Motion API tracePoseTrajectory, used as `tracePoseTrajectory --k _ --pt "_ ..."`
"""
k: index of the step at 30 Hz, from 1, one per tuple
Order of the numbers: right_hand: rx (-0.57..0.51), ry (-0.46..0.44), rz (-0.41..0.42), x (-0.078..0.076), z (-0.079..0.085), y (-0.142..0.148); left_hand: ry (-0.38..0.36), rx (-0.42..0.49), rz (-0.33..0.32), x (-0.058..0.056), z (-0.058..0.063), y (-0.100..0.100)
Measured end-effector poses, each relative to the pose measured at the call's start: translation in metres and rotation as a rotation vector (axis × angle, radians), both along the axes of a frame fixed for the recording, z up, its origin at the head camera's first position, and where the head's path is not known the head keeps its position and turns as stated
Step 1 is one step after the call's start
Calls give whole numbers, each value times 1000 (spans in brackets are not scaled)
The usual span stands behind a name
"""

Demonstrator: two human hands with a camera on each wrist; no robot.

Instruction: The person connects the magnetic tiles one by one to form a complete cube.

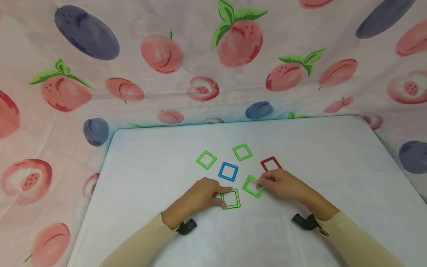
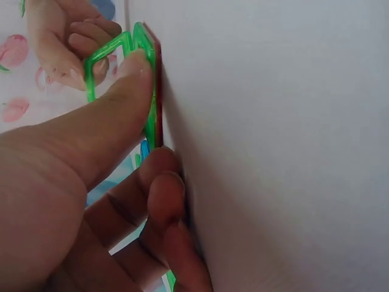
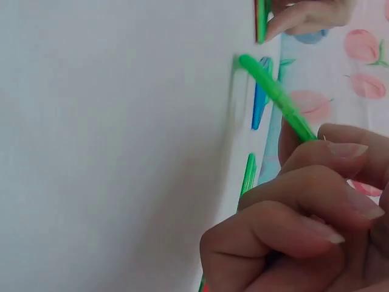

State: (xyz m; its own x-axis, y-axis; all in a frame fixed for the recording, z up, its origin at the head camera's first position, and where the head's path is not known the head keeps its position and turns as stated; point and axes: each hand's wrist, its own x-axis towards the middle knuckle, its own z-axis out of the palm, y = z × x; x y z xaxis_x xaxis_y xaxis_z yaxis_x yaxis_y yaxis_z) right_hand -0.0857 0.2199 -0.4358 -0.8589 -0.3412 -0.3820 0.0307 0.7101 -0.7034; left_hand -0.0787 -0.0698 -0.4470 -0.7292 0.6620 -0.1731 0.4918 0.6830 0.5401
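In the head view my left hand (image 1: 201,196) holds a green square magnetic tile (image 1: 238,198) by its left side, index finger at the top edge and thumb at the lower corner. The left wrist view shows a red layer (image 2: 159,91) flat against that tile's underside, with the thumb pressed on the green face. My right hand (image 1: 285,182) pinches another open green square tile (image 1: 250,193) at its right corner. That tile (image 3: 276,94) slants up from the white surface in the right wrist view. The two held tiles are close together but apart.
Behind the hands lie a blue square tile (image 1: 221,170), a green one (image 1: 202,165) at the left and another green one (image 1: 239,146) farther back. A red tile (image 1: 267,159) lies just beyond the right hand, partly covered by it. Fruit-print cloth (image 1: 200,55) hangs behind the white table (image 1: 150,159).
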Motion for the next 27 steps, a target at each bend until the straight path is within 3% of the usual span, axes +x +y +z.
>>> tracePoseTrajectory --k 8,17,27 --pt "-140 -98 -46 6 0 0 -37 -22 6 0 3 0" --pt "-156 -133 -76 11 3 -4 -29 -38 67 -1 1 10" --pt "-126 -126 -71 20 0 -16 -29 -72 85 1 4 25"
